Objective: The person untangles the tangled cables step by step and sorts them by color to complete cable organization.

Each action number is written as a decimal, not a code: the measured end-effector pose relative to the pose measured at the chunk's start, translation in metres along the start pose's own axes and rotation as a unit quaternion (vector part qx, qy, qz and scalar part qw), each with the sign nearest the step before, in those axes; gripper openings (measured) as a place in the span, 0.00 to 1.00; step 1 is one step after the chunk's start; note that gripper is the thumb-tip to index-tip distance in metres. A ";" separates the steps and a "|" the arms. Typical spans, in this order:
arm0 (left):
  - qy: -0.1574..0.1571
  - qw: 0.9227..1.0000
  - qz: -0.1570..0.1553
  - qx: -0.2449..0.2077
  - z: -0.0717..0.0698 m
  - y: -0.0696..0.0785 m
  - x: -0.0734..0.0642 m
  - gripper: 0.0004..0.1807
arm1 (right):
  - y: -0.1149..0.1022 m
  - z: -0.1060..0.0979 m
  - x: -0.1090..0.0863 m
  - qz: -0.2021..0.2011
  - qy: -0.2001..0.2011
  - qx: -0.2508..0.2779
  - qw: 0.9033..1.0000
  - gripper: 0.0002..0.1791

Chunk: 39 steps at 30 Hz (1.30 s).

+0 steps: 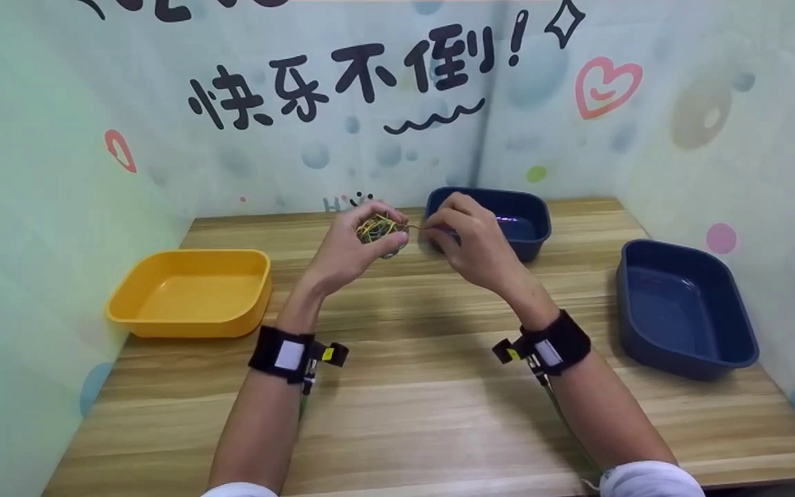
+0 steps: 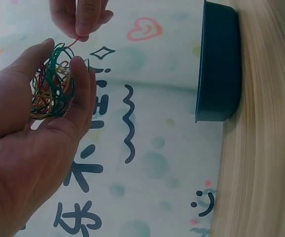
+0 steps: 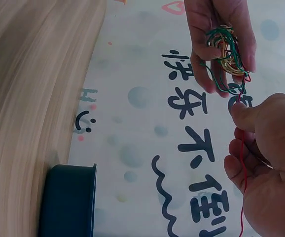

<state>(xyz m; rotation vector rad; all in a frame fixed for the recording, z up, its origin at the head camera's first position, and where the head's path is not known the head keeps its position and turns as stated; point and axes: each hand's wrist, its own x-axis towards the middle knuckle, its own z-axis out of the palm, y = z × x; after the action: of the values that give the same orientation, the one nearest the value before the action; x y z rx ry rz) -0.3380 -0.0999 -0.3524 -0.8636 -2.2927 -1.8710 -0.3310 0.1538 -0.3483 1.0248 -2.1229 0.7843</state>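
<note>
A tangled bundle (image 1: 377,229) of thin yellow, green and red strands is held up in my left hand (image 1: 344,254), whose fingers and thumb curl round it. In the left wrist view the tangle (image 2: 53,91) shows several green and tan loops between thumb and fingers. My right hand (image 1: 475,241), a little to the right, pinches a red strand (image 3: 242,150) that comes out of the bundle. In the right wrist view this strand passes the thumb and trails down past the palm. Both hands are above the table, and what the strands are made of is unclear.
A yellow bin (image 1: 187,328) stands on the wooden table (image 1: 404,414) at the left. One dark blue bin (image 1: 535,241) is at the back, partly behind my right hand; another blue bin (image 1: 666,352) sits at the right. Printed curtains (image 1: 370,152) enclose the table's back and sides.
</note>
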 end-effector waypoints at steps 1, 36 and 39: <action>-0.010 1.000 -0.002 -0.011 0.000 0.000 0.000 0.13 | 0.000 -0.001 0.000 -0.002 -0.002 0.003 1.000 0.04; 0.000 0.999 0.002 -0.042 -0.036 0.004 -0.011 0.09 | 0.025 -0.035 -0.002 0.065 0.018 0.003 0.998 0.05; 0.008 0.999 0.000 -0.042 -0.036 0.003 -0.010 0.10 | 0.026 -0.036 -0.002 0.085 0.010 0.000 0.996 0.05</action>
<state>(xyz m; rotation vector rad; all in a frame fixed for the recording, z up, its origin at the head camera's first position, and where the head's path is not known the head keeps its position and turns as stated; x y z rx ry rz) -0.3385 -0.1369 -0.3438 -0.8546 -2.2180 -1.9793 -0.3412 0.1950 -0.3340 0.8398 -2.2144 0.8718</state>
